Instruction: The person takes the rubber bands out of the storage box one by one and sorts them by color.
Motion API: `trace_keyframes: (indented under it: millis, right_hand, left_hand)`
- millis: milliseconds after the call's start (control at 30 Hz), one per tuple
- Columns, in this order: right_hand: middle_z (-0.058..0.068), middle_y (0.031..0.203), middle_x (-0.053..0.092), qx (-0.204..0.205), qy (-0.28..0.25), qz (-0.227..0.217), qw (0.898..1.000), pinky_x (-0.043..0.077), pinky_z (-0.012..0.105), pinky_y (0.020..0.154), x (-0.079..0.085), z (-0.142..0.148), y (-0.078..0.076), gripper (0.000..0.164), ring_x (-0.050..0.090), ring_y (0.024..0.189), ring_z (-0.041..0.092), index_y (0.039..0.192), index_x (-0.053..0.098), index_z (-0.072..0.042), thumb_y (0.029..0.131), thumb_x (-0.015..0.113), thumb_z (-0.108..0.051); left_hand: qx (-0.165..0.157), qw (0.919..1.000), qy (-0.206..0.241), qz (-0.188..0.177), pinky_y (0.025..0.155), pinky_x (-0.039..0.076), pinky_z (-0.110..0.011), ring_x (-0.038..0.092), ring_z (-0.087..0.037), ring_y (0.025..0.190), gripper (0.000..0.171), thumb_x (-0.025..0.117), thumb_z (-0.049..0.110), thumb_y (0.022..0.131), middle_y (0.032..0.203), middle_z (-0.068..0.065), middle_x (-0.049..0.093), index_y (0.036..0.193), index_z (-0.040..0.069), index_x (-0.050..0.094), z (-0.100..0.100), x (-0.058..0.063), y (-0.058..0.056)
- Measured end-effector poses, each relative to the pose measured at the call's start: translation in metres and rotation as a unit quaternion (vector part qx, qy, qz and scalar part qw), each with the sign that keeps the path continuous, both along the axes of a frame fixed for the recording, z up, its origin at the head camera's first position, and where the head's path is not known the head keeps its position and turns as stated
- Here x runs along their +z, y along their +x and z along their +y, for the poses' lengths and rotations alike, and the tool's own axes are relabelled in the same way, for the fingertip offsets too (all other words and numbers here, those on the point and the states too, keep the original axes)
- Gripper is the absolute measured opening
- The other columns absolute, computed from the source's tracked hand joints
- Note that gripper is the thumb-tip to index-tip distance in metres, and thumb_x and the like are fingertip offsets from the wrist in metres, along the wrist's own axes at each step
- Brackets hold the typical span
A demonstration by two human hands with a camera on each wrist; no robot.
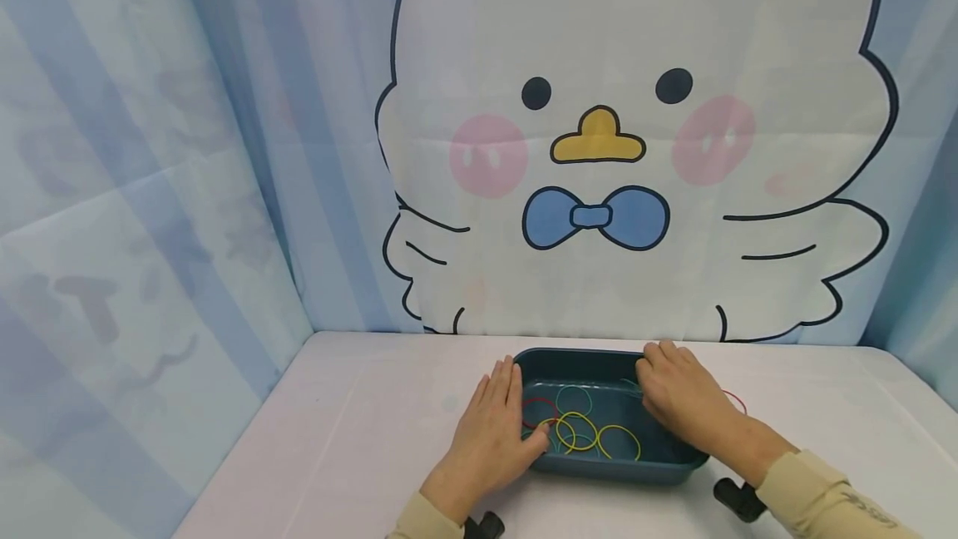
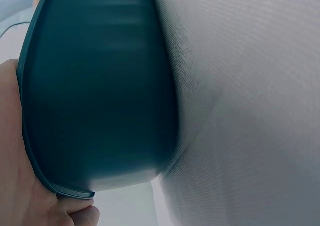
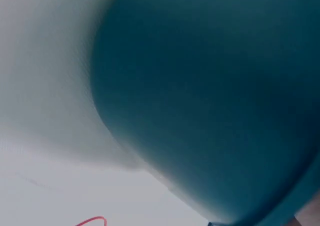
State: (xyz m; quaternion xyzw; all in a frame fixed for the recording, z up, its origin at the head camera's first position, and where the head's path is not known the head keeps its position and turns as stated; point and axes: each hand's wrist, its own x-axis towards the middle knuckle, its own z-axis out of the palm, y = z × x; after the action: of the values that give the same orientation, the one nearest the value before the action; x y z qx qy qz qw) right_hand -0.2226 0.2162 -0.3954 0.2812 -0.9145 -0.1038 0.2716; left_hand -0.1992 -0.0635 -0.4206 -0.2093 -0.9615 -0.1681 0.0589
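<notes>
A dark teal plastic tray [image 1: 614, 472] with several red, yellow and green rubber bands [image 1: 576, 431] in it stands on the table. My left hand [image 1: 490, 431] holds its left side, with the fingers along the rim and the thumb reaching over the front left corner. In the left wrist view, fingertips [image 2: 86, 215] bend round the tray's corner. My right hand [image 1: 684, 393] grips the right rim toward the far corner with curled fingers, its palm hiding part of that rim. The tray's outer wall [image 3: 200, 95] fills most of the right wrist view.
A red rubber band [image 1: 737, 399] lies on the white tabletop [image 1: 359, 422], just right of the tray beyond my right wrist. Black wrist devices [image 1: 739, 499] hang under both forearms. A curtain [image 1: 599, 289] with a cartoon bird stands behind the table.
</notes>
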Motion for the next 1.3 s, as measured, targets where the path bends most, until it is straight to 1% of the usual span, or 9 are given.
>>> trace_keyframes:
  millis: [133, 367, 500, 667, 900, 1033, 1300]
  right_hand:
    - [0.005, 0.075, 0.046, -0.003, -0.003, 0.009, 1.000, 0.036, 0.034, 0.063, 0.003, 0.003, 0.001, 0.025, 0.039, 0.073, 0.021, 0.077, 0.058, -0.004, 0.070, 0.081, -0.012]
    - [0.003, 0.074, 0.040, -0.014, -0.012, 0.019, 1.000, 0.030, 0.033, 0.063, 0.009, 0.008, 0.005, 0.025, 0.033, 0.071, 0.020, 0.080, 0.059, -0.003, 0.072, 0.080, -0.014]
    - [0.003, 0.075, 0.040, -0.015, -0.025, 0.025, 0.999, 0.028, 0.033, 0.063, 0.012, 0.011, 0.006, 0.026, 0.033, 0.072, 0.021, 0.078, 0.058, -0.005, 0.071, 0.081, -0.014]
    - [0.004, 0.075, 0.041, -0.023, -0.030, 0.034, 0.999, 0.029, 0.033, 0.063, 0.015, 0.016, 0.009, 0.025, 0.035, 0.072, 0.022, 0.079, 0.059, -0.004, 0.070, 0.081, -0.013]
    - [0.003, 0.074, 0.038, -0.008, -0.028, 0.051, 0.998, 0.026, 0.032, 0.062, 0.016, 0.023, 0.010, 0.023, 0.032, 0.071, 0.021, 0.076, 0.058, -0.003, 0.070, 0.079, -0.010]
    - [0.002, 0.073, 0.038, -0.007, -0.030, 0.049, 0.998, 0.025, 0.031, 0.062, 0.018, 0.026, 0.011, 0.023, 0.031, 0.070, 0.020, 0.076, 0.058, -0.004, 0.069, 0.080, -0.009]
    - [0.003, 0.074, 0.041, -0.032, -0.024, 0.039, 0.998, 0.024, 0.029, 0.061, 0.030, 0.033, 0.017, 0.024, 0.033, 0.071, 0.021, 0.080, 0.062, -0.002, 0.069, 0.082, -0.009]
  left_hand:
    - [0.003, 1.0000, -0.002, -0.004, 0.124, 0.021, -0.047, 0.017, -0.028, 0.154, 0.083, 0.050, 0.047, 0.094, 0.166, -0.016, 0.016, 0.156, -0.002, 0.023, 0.000, 0.000, 0.000]
    - [0.003, 1.0000, -0.003, -0.004, 0.124, 0.020, -0.047, 0.016, -0.029, 0.154, 0.083, 0.050, 0.047, 0.095, 0.166, -0.015, 0.015, 0.156, -0.002, 0.022, 0.000, 0.001, 0.000]
    - [0.001, 1.0000, -0.001, 0.000, 0.124, 0.021, -0.048, 0.018, -0.030, 0.154, 0.082, 0.050, 0.047, 0.095, 0.166, -0.016, 0.017, 0.155, -0.002, 0.024, 0.000, 0.000, 0.000]
    - [0.001, 1.0000, -0.001, 0.004, 0.124, 0.021, -0.048, 0.018, -0.030, 0.154, 0.082, 0.050, 0.047, 0.095, 0.166, -0.016, 0.018, 0.155, -0.003, 0.024, 0.000, -0.001, 0.000]
    - [-0.001, 1.0000, 0.000, -0.001, 0.124, 0.021, -0.049, 0.018, -0.030, 0.154, 0.083, 0.049, 0.048, 0.094, 0.166, -0.016, 0.016, 0.155, -0.002, 0.024, 0.000, -0.002, -0.001]
    - [0.000, 1.0000, -0.002, -0.002, 0.124, 0.020, -0.048, 0.017, -0.029, 0.154, 0.083, 0.049, 0.049, 0.094, 0.166, -0.015, 0.016, 0.156, -0.002, 0.023, 0.000, -0.001, -0.001]
    - [0.004, 1.0000, 0.000, -0.004, 0.124, 0.019, -0.048, 0.016, -0.028, 0.155, 0.085, 0.050, 0.049, 0.094, 0.166, -0.015, 0.015, 0.156, -0.001, 0.022, 0.000, -0.001, 0.000]
